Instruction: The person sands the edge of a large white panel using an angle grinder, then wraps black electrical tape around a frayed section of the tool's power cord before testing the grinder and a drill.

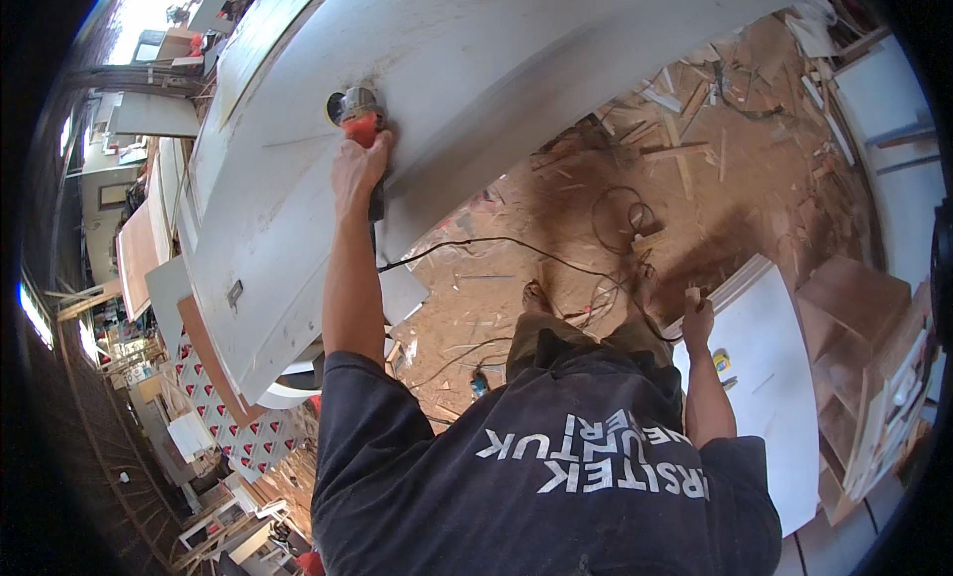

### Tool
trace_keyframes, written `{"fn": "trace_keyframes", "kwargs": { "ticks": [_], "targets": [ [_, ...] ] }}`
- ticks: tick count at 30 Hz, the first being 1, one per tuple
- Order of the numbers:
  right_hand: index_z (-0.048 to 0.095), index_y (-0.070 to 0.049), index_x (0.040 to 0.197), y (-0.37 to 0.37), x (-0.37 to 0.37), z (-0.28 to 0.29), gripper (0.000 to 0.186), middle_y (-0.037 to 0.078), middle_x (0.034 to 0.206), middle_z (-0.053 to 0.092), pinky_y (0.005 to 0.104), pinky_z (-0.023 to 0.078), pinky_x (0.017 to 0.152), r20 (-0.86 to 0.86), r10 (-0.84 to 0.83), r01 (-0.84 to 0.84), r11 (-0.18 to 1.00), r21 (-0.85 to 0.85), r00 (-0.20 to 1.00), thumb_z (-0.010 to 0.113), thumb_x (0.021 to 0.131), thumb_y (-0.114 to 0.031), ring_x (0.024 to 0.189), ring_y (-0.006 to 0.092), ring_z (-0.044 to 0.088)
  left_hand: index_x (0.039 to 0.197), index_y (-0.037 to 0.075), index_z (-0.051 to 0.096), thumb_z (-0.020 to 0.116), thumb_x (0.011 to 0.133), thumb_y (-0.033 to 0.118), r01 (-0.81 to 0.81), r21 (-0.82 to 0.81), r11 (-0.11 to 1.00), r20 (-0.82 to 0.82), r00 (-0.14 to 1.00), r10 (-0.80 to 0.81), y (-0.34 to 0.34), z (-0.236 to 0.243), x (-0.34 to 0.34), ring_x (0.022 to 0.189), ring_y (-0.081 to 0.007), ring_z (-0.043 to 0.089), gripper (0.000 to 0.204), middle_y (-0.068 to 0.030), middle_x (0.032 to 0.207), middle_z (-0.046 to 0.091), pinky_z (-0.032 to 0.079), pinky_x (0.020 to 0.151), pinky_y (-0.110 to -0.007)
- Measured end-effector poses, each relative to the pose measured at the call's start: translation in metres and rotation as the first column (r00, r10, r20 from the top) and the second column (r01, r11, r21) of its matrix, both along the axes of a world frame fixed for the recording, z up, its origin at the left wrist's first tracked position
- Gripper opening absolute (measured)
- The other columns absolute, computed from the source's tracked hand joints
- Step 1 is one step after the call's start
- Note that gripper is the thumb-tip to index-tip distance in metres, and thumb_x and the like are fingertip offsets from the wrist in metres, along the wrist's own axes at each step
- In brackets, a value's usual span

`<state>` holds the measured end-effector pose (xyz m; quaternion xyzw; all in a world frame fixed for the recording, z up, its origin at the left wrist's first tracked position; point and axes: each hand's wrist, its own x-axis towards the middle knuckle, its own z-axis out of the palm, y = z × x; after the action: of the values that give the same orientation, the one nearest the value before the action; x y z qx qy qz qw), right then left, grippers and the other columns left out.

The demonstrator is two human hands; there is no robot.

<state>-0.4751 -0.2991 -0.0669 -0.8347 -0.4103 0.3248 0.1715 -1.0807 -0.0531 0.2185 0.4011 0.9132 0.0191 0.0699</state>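
My left hand (359,169) is wrapped round an angle grinder (363,120) with an orange-red and silver head and a dark body. Its round disc (336,109) faces left, on or just over a large white panel (288,179); whether it touches I cannot tell. From the grinder's lower end a black cord (496,241) runs right, past my feet. On the other side, my right hand (698,318) is closed above the edge of a white board (759,407). Something small and pale pokes out of its fingers, too small to name.
A small yellow item (722,362) lies on the white board. Wood offcuts (685,159) and loose cables litter the brown floor (556,204). Brown box-like shelving (854,298) stands at the right. Stacked sheets and a board with a red pattern (213,402) are at the left.
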Motion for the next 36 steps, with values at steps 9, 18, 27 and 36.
{"fn": "trace_keyframes", "kwargs": {
  "ticks": [9,18,27,36],
  "targets": [
    [0.061,-0.003,0.114,0.016,0.006,-0.019,0.036,0.022,0.095,0.069,0.0462,0.052,0.078,0.034,0.005,-0.005,1.0,0.002,0.999,0.066,0.087,-0.026,0.091,0.0409,0.067,0.107,-0.009,0.066,0.056,0.084,0.068,0.08,0.042,0.996,-0.208,0.976,-0.07,-0.002,-0.022,-0.006,0.103,-0.0436,0.065,0.081,-0.0297,0.104,0.068,0.05,0.089,-0.05],
    [0.06,0.002,0.109,0.094,-0.014,-0.197,0.041,0.029,0.101,0.065,0.0513,0.05,0.084,-0.01,0.144,-0.142,0.958,-0.248,0.99,0.059,0.092,-0.035,0.1,0.0456,0.063,0.115,0.0,0.066,0.061,0.092,0.054,0.249,0.136,0.959,-0.072,0.968,-0.241,0.005,-0.019,-0.028,0.082,-0.018,0.06,0.059,-0.0048,0.092,0.066,0.048,0.074,-0.034],
    [0.045,0.003,0.126,0.179,-0.026,-0.434,0.048,0.031,0.119,0.06,0.0532,0.047,0.093,-0.07,0.24,-0.247,0.868,-0.431,0.968,0.058,0.092,-0.028,0.112,0.0473,0.058,0.121,0.004,0.063,0.06,0.097,0.043,-0.016,0.203,0.979,0.14,0.99,-0.013,0.005,-0.073,-0.025,0.085,-0.0083,0.054,0.047,0.0002,0.1,0.063,0.045,0.075,-0.026],
    [0.046,0.003,0.13,0.07,-0.017,-0.458,0.051,0.033,0.124,0.054,0.0494,0.045,0.098,-0.05,0.213,-0.216,0.901,-0.377,0.976,0.057,0.092,-0.029,0.119,0.0459,0.054,0.122,0.003,0.063,0.06,0.097,0.043,-0.028,0.157,0.987,0.146,0.989,0.005,-0.007,-0.108,-0.025,0.086,-0.0087,0.055,0.047,-0.0003,0.1,0.063,0.045,0.075,-0.026]
  ]
}}
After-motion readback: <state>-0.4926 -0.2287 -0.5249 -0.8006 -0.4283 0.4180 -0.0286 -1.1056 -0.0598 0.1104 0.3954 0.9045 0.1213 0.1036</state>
